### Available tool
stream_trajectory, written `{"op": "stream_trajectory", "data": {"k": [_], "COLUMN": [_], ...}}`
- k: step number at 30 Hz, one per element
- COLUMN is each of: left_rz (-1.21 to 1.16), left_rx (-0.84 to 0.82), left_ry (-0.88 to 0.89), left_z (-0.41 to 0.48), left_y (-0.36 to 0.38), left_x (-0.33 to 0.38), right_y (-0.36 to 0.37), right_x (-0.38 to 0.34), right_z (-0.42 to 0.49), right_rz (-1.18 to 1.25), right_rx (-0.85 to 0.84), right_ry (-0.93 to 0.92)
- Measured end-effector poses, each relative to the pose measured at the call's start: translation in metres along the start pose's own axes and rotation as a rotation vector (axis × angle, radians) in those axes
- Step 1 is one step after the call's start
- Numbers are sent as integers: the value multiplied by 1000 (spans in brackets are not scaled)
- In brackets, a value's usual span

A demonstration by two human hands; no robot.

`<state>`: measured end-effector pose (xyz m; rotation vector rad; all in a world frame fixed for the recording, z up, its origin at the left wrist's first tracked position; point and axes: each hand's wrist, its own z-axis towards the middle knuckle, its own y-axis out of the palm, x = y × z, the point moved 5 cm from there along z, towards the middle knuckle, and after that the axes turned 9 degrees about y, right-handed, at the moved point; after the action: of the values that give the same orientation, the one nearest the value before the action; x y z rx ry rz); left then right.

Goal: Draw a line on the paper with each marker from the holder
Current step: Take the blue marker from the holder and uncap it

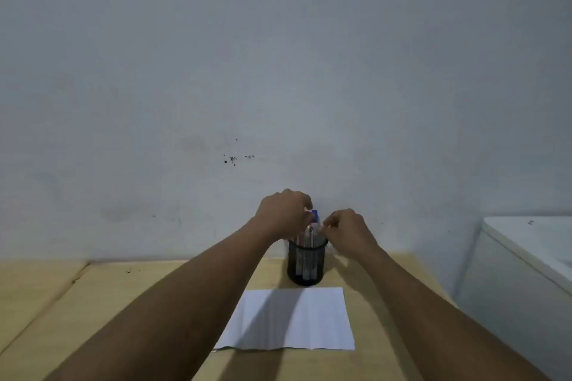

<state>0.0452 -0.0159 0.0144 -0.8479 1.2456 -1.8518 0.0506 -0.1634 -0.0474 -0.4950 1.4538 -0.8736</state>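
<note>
A black mesh holder (305,263) stands on the wooden table near the wall, with several markers upright in it. One marker with a blue cap (314,215) sticks up highest. My left hand (284,210) is curled over the marker tops, its fingers closed around the blue-capped marker. My right hand (348,230) is just right of the holder's rim, fingers pinched together by the markers; what it touches is hidden. A blank white sheet of paper (294,318) lies flat in front of the holder, partly shaded by my arms.
The wooden table (123,303) ends at a pale wall (278,71) right behind the holder. A seam and small chip run along the table's left part. A white cabinet or appliance (526,272) stands to the right of the table.
</note>
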Motion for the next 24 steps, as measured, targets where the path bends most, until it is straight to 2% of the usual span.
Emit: {"op": "stream_trajectory", "data": {"k": [6,12,16,24], "left_rz": [39,-67,-167,-485], "left_rx": [-45,-6,97,367], "left_ry": [-11,-15,-32,-19], "left_z": [28,31,25,-2], "left_y": [23,29,7,-85], "left_x": [-3,-6,-2,5], "right_y": [14,16,3,-63], "right_x": [1,-1,-9,-85], "right_z": [20,19,10,-38], "right_rz": [160,275,379,450], "right_rx": [-82,-102,-119,-80], "right_ry": [25,67,81,-104]}}
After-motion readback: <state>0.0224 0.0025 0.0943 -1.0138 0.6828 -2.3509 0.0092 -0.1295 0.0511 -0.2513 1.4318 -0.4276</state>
